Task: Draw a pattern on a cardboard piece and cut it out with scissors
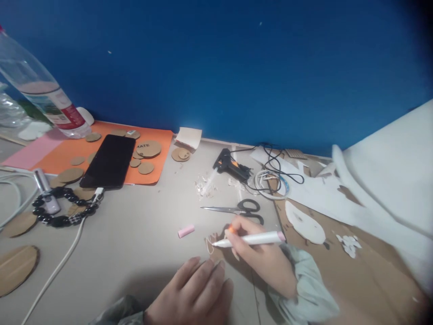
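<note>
At lower centre-right of the frame, the right hand (262, 261) has its fingers clamped on a marker (260, 238); it is slim and white, pink at its rear end, its narrow tip at a pale looped scribble (210, 245) on the bench (149, 243); a pink cap (186, 231) lies left of it; at bottom centre, the left hand's (199, 291) fingers rest together, their grip hidden, so I cannot tell it.

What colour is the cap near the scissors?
The cap is pink, shown in the head view.
</note>
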The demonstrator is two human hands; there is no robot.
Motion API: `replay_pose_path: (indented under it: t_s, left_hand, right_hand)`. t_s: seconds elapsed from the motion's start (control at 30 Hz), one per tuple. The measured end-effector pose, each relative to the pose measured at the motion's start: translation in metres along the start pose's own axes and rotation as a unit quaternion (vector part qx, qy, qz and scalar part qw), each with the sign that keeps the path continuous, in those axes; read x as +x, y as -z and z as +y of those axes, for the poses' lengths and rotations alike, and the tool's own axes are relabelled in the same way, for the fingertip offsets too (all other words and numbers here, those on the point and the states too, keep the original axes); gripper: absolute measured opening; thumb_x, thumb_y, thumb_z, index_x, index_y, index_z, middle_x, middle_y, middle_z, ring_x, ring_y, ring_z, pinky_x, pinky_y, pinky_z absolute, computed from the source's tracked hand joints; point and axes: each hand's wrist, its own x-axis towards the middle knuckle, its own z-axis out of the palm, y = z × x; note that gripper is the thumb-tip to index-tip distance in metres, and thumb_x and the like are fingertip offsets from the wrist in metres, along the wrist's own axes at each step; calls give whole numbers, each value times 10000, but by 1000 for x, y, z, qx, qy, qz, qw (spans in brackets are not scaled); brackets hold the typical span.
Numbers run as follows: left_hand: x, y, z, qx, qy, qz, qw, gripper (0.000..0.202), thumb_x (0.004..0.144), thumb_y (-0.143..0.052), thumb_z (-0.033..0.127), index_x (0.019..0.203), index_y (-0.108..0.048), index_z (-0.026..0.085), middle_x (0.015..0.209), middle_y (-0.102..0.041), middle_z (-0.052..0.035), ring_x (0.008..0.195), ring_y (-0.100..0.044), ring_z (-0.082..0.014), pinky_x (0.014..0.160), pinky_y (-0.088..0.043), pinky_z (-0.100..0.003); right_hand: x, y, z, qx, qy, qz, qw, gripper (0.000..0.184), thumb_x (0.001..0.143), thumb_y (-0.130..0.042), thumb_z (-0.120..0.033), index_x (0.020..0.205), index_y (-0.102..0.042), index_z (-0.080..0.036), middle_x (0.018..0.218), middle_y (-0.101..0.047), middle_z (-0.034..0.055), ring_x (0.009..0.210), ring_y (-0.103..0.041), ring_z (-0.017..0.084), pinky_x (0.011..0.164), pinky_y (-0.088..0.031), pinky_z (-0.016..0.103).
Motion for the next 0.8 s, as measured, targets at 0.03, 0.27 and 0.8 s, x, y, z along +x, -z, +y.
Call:
replay_pose_path:
  t_s: [0.03, 0.27, 0.8]
  left_hand:
    - [0, 0, 0, 0, -2, -3, 1000, 256, 902, -416, 126, 873, -657, 209, 954, -679, -7, 888, -591, -167, 888, -406, -322]
    - [-1, 2, -2, -6, -2, -5, 1000, 287, 914, -390, 125, 881, -662, 208, 949, -680, -5, 885, -593, -169, 897, -399, -327]
    - [0, 1, 0, 6, -9, 7, 1000, 295, 912, -383, 109, 882, -662, 198, 959, -677, -17, 905, -597, -162, 988, -362, -333]
  right_hand:
    - [0, 0, 0, -1, 0, 5, 1000, 276, 899, -472, -348, 663, -452, -208, 539, -483, -62, 512, -470, 111, 532, -375, 232]
    - [-1, 0, 0, 1, -3, -20, 1000, 206, 880, -505, -331, 719, -513, -204, 578, -523, -52, 534, -487, 115, 528, -379, 229]
    - [-1, -1, 1, 6, 36, 7, 999, 270, 893, -461, -325, 653, -420, -207, 572, -418, -58, 531, -406, 119, 515, -342, 240]
